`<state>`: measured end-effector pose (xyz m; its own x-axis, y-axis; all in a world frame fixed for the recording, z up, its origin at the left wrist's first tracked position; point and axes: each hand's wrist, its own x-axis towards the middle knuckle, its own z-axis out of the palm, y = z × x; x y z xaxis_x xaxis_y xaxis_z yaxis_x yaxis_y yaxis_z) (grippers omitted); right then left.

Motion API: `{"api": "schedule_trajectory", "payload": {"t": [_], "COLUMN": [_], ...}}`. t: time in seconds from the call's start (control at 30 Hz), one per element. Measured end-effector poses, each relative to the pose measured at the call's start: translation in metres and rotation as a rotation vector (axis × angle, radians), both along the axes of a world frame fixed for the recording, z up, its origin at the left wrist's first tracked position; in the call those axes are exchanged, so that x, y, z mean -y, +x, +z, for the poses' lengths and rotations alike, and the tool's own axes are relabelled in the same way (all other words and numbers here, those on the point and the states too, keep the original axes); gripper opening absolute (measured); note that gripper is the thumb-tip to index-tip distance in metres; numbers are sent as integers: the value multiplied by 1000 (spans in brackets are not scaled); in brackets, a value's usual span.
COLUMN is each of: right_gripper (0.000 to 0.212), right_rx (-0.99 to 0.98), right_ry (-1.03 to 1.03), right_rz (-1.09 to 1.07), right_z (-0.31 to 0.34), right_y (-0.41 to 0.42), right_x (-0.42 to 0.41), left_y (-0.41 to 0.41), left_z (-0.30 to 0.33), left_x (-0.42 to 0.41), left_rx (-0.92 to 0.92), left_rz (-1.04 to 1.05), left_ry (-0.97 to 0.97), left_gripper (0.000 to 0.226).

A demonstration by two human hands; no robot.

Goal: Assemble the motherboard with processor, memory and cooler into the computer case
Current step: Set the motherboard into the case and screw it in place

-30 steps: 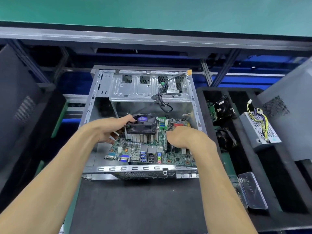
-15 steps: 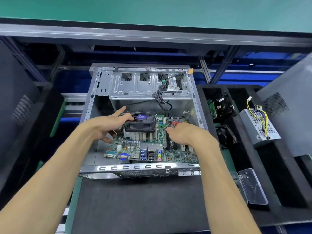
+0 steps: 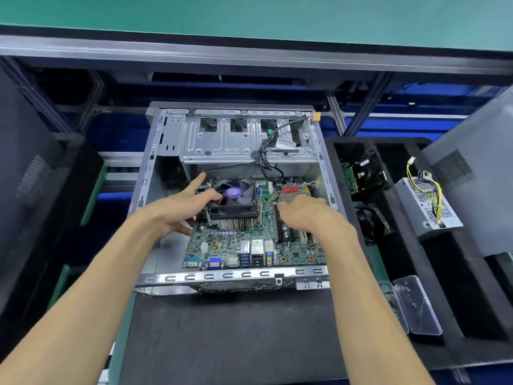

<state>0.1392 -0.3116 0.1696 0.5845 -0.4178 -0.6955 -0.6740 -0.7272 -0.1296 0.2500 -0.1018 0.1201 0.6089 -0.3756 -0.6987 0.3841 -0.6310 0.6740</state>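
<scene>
Motherboard (image 3: 249, 245) settles inside the computer case (image 3: 147, 173), left hand (image 3: 177, 209) grasping its cooler (image 3: 234, 200), right hand (image 3: 308, 215) loosely curled on the board; ports should meet the rear panel squarely.

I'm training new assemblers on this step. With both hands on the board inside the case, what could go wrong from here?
1. The black cable hangs from the drive cage onto the motherboard; it may get pinched under it.
2. The left hand has its thumb on the cooler fan; pressure there might strain the blades.
3. The rear ports sit close to the case wall and may snag.
</scene>
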Motion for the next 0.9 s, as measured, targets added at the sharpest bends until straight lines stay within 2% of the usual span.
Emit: {"api": "schedule_trajectory", "payload": {"t": [0.17,0.3,0.5,0.63,0.8,0.9], "right_gripper": [56,58,66,62,84,86], "right_rx": [-27,-11,-56,-56,-138,-160], "right_ry": [-20,10,5,-18,-91,-109], "right_rz": [33,14,12,61,10,14], "right_z": [-4,-10,-22,-35,-58,-66], "right_y": [8,15,28,39,49,49], "right_x": [5,10,13,19,22,22], "left_y": [4,8,9,7,7,7], "left_z": [-6,-5,-18,-24,-28,-31], "left_x": [16,28,37,39,43,42], "left_rx": [-7,2,-53,-105,-139,-151], "left_rz": [142,295,516,548,527,506], "left_ry": [-62,-131,-211,-237,-246,-233], "left_gripper": [78,47,71,42,73,63]}}
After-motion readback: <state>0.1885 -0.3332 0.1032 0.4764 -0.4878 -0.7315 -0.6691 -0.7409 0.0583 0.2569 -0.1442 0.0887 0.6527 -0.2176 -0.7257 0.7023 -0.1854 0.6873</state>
